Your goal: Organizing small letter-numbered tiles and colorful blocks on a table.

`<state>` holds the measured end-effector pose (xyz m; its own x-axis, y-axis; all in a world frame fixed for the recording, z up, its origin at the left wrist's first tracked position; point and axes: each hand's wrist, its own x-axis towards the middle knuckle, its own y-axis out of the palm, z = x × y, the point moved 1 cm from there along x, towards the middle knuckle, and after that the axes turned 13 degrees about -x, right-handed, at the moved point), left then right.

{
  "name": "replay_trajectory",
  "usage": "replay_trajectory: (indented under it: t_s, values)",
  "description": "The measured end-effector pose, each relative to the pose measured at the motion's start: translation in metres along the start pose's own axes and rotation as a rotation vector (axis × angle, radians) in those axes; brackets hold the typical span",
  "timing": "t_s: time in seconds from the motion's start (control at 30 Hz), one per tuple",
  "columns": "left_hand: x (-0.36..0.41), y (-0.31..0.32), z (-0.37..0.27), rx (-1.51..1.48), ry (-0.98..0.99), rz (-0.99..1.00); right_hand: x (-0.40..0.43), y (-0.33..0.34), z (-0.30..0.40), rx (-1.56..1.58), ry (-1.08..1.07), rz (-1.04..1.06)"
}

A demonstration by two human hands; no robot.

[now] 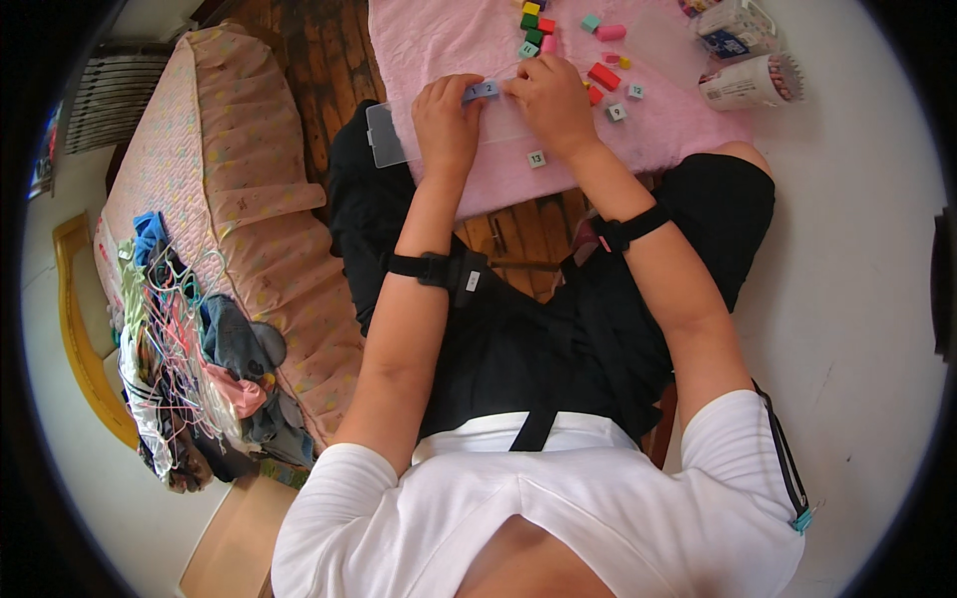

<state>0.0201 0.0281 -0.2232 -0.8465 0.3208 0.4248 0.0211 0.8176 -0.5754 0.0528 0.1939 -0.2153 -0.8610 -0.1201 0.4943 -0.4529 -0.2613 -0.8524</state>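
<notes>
My left hand grips the left end of a short row of blue number blocks, marked 1 and 2, between thumb and fingers. My right hand is at the row's right end, its thumb and fingertips close together; whether a block is between them cannot be told. Under both hands lies a clear plastic lid or tray on a pink cloth. Number blocks marked 13, 9 and 12 lie near my right hand, and one marked 11 lies beyond it.
Red, green, yellow and pink blocks lie scattered on the cloth's far part. At the right stand a clear tub of pegs or sticks and another clear container. A bed with heaped clothes and hangers is at the left.
</notes>
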Motion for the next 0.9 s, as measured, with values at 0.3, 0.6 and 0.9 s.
replay_trajectory:
  t_s: [0.3, 0.6, 0.9]
  values:
    - [0.000, 0.001, -0.005, 0.041, -0.031, 0.004, 0.002, 0.000, 0.006, 0.083, 0.029, -0.066]
    - [0.009, 0.003, -0.017, -0.125, 0.014, 0.020, 0.016, -0.011, -0.042, 0.113, 0.224, -0.065]
    - [0.020, -0.005, -0.023, -0.242, -0.129, -0.002, 0.110, 0.036, -0.090, -0.171, 0.149, -0.056]
